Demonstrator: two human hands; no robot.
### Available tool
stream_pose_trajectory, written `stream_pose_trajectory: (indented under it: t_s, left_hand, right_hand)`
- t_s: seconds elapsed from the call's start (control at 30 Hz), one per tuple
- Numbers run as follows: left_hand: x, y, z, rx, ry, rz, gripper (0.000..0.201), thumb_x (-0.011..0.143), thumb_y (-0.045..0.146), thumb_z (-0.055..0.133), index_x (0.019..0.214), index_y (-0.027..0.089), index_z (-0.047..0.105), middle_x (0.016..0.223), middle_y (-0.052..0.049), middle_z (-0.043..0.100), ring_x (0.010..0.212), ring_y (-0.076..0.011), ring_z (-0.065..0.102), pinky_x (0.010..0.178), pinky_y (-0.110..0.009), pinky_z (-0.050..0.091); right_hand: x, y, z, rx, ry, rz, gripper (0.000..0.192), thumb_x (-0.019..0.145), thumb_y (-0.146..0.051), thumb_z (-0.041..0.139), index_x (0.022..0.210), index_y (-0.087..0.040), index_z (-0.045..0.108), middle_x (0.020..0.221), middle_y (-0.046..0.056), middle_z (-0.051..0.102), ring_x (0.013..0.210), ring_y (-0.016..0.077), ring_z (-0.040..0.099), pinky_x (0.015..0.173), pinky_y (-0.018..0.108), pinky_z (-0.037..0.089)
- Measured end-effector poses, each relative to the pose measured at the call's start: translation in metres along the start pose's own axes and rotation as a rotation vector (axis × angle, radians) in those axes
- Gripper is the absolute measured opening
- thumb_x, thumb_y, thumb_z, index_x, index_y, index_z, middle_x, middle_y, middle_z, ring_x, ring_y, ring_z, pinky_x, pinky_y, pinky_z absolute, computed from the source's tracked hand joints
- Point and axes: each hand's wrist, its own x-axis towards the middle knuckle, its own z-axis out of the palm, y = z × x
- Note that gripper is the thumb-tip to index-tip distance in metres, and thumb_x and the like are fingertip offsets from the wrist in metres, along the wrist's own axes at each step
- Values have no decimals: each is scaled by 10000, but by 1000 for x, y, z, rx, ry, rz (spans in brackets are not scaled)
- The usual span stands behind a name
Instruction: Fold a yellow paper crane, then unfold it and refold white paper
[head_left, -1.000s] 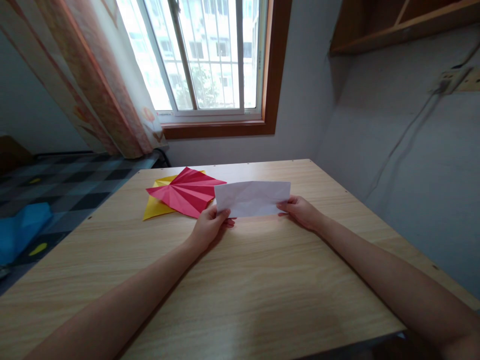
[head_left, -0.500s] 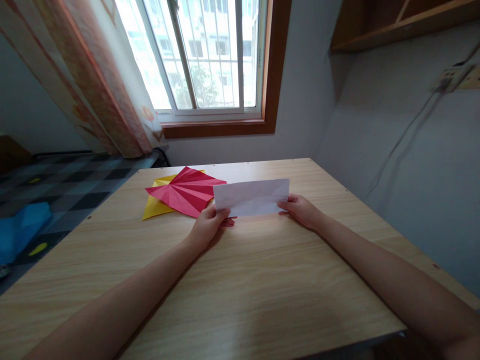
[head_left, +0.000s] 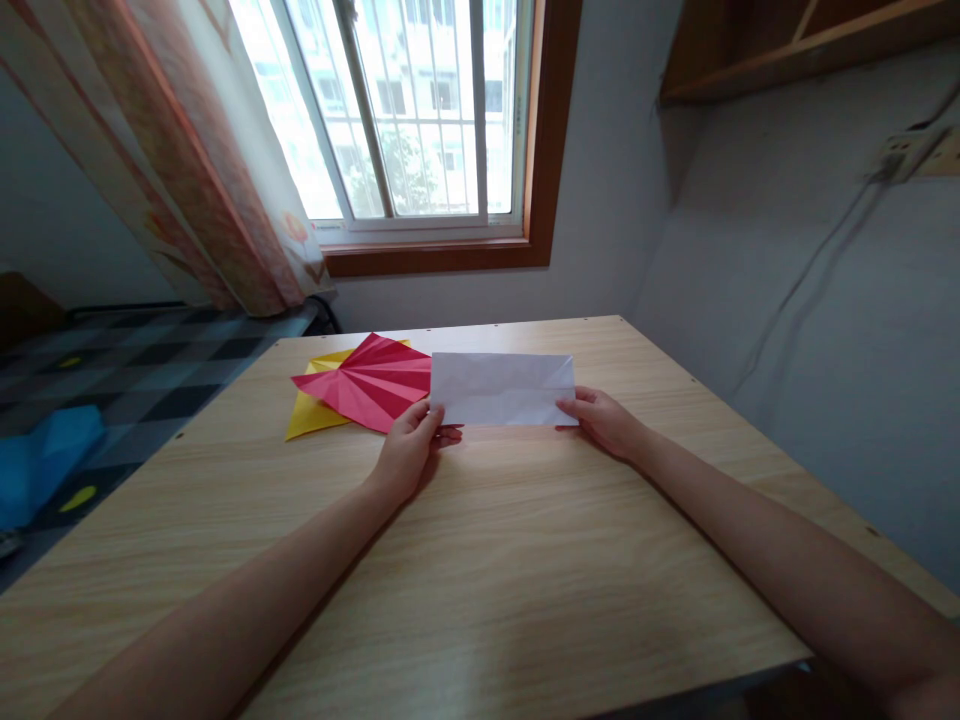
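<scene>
A folded white paper [head_left: 501, 388] is held upright above the wooden table [head_left: 465, 560], near its far middle. My left hand [head_left: 409, 452] pinches the paper's lower left corner. My right hand [head_left: 606, 422] pinches its lower right corner. The paper is a wide rectangle with faint creases. Just left of it on the table lies a creased red paper [head_left: 369, 381], fanned with folds, resting on a yellow paper [head_left: 309, 414].
A barred window [head_left: 405, 110] with a brown frame is behind the table, and a patterned curtain [head_left: 180, 160] hangs at its left. A wall runs close along the table's right side. A checkered bed with a blue cloth [head_left: 41, 455] lies to the left.
The white paper has been tipped up and squared so that it stands more level and slightly higher. Both hands stay on its lower corners.
</scene>
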Motion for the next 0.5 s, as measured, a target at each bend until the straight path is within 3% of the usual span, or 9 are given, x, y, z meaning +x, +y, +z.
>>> stream_pose_trajectory:
  t_s: [0.23,0.43,0.5]
  left_hand:
    - [-2,3,-1,5,-22,-3,423,685,472,770,920,148,633,787,-22,680,621,-111,628,633,-234,537]
    - [-7,5,1,138,-170,1,461,654,489,802,940,155,665,887,-84,719,845,-214,680,721,-295,554]
    - [-9,4,2,201,-172,-21,445,627,483,822,888,147,690,892,-104,731,853,-236,681,748,-323,554]
  right_hand:
    - [2,2,0,55,13,-22,342,681,-397,822,932,-182,734,989,77,767,916,247,706,891,372,525]
    - [-1,1,12,77,71,-38,313,689,-405,812,909,-195,739,937,68,771,896,254,705,870,377,524]
    - [-4,3,18,77,75,-53,304,690,-405,813,902,-198,744,921,62,769,873,242,701,852,365,523]
